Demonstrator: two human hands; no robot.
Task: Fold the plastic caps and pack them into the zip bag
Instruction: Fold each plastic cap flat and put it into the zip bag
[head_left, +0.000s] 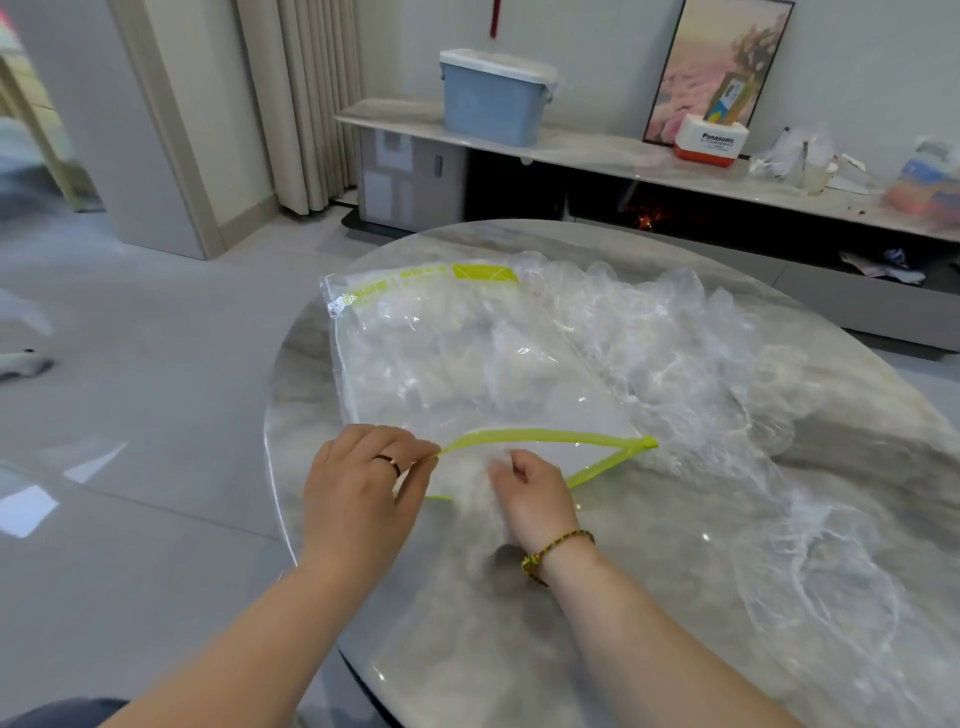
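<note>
While my left hand (363, 483) pinches the green upper lip of the zip bag (467, 364), which lies on the table (857, 467), my right hand (535, 499) curls round a crumpled cap (483, 483) at the bag's mouth; loose caps (701, 353) heap just beside the bag.

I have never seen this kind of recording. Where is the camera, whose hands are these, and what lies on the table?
There is no machine here: a person wears one camera on the head, looking down at their own bare hands. The left hand pinches the green zip edge of the zip bag and holds its mouth open. The right hand, fingers curled, seems to hold a folded cap of clear plastic at that mouth. The bag lies on a round marble table; to its right, loose plastic caps lie in a pile.
</note>
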